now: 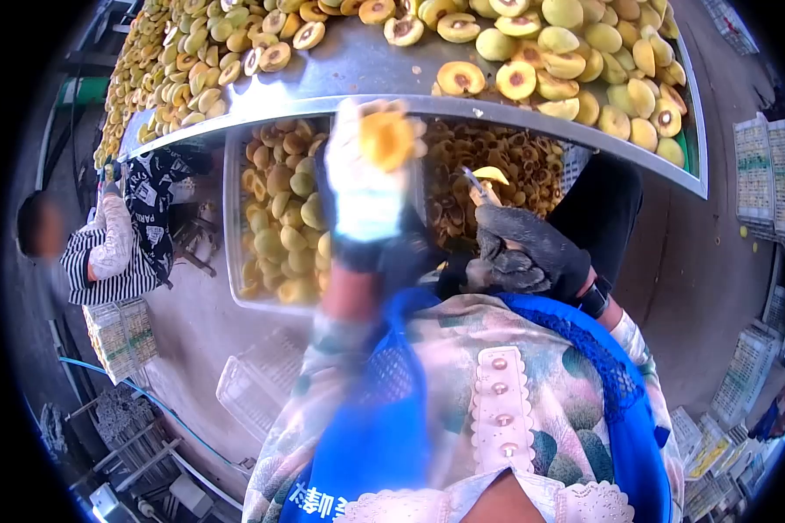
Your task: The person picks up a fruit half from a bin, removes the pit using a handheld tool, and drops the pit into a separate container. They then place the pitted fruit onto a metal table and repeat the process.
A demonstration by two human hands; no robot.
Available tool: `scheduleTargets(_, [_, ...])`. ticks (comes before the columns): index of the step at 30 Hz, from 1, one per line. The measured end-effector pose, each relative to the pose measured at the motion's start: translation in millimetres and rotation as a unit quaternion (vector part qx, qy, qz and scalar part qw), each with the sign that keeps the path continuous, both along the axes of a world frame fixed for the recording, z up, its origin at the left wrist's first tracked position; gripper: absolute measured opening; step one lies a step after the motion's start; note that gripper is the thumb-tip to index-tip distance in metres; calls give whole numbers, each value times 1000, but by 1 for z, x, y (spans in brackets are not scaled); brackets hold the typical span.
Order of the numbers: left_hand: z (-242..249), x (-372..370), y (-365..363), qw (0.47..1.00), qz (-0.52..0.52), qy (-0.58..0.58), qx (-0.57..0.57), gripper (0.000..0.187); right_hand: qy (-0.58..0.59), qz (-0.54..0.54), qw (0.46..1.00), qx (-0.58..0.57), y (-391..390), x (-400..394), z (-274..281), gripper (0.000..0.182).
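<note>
My left hand (364, 187), in a white and dark glove and blurred by motion, is raised and holds a halved yellow fruit (389, 138) with its cut face toward me. My right hand (522, 247), in a dark grey glove, grips a small knife (480, 185) with a scrap of fruit on the blade. Both hands hover over crates below the table edge: one of peeled fruit halves (281, 218) and one of brownish pits and scraps (506, 166).
A metal table (358, 70) carries heaps of whole and halved yellow fruit (584, 61). A seated person in a striped top (113, 253) works at left. Empty white crates (257, 383) lie on the floor, and stacked crates (772, 174) stand at right.
</note>
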State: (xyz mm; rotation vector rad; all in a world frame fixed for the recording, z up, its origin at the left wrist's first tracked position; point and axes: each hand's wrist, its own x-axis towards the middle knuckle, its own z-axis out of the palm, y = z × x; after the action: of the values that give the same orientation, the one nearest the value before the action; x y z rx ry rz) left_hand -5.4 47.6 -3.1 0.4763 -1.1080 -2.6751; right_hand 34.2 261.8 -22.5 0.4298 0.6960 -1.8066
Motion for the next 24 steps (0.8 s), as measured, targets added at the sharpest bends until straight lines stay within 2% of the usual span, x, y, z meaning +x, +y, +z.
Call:
scheduleTargets(1, [3,10,-17,945,33,36,-324,21,2,-7,999,54,-1,1,-7,31])
scheduleTargets(2, [4,19,-39,861,60,35,-504,16,2,-21,994,108,0,3,-16,31])
scheduleTargets(3, [4,27,-60,743,114,18,-659,13,19,-10,992,124,4,2,-21,32])
scheduleTargets(4, [-10,27,-89,883,147,-67,-441,17,37,1,990,140,9,0,-26,32])
scheduleTargets(5, [-15,30,-117,747,113,-159,-635,31,53,12,986,156,13,-1,-31,33])
scheduleTargets(6, [-13,26,-123,558,160,-157,-799,39,55,10,987,153,14,0,-33,33])
scheduleTargets(7, [-10,18,-125,334,202,-144,-910,47,76,16,987,141,14,-2,-33,31])
scheduleTargets(9, [10,-18,-108,504,134,-35,-852,58,120,28,986,117,14,-7,-31,30])
scheduleTargets(10, [4,-41,-96,597,69,8,-799,58,143,41,984,101,15,-10,-28,28])
scheduleTargets(12, [4,-80,-56,598,-16,94,-796,59,178,38,980,83,16,-15,-24,28])
scheduleTargets(13, [8,-93,-32,510,-35,131,-849,59,188,25,978,83,18,-14,-25,27])
scheduleTargets(15, [-6,-120,-2,484,-215,56,-846,56,204,-2,975,87,23,-11,-25,27])
scheduleTargets(17, [-23,-140,14,535,-301,57,-788,55,185,1,973,137,29,-10,-14,27])
scheduleTargets(18, [-24,-142,18,602,-334,44,-724,51,173,2,972,160,30,-11,-6,28])
scheduleTargets(21, [-16,-129,24,734,-298,29,-610,46,209,-69,956,194,27,-12,27,26])
scheduleTargets(22, [-11,-121,28,805,-217,60,-549,41,212,-83,954,193,27,-15,33,26])
scheduleTargets(23, [4,-109,28,893,-241,2,-379,31,212,-96,953,192,26,-17,39,26])
scheduleTargets(24, [14,-98,29,922,-216,-14,-321,30,213,-106,952,192,25,-19,45,26])
